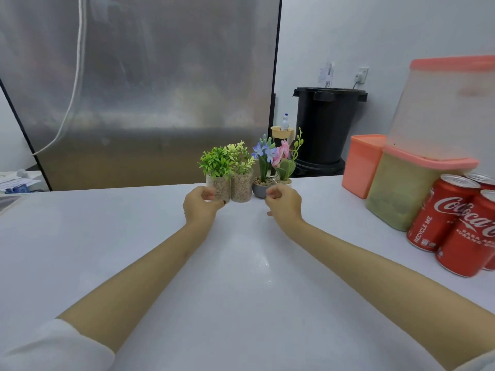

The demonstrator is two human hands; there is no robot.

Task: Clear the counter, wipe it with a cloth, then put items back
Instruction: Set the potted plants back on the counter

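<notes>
Left grip (199,203) pinches plant jar (221,186); right grip (284,202) curled.

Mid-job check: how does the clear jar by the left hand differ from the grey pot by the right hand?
The clear jar is a tall, see-through cylinder of pebbles; the grey pot is a low, opaque bowl. The clear jar holds bushy green leaves only; the grey pot holds blue flowers. Both stand upright near the far edge of the counter.

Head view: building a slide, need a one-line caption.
Left hand grips a clear plant jar, right hand beside a grey flower pot, on the white counter.
</notes>
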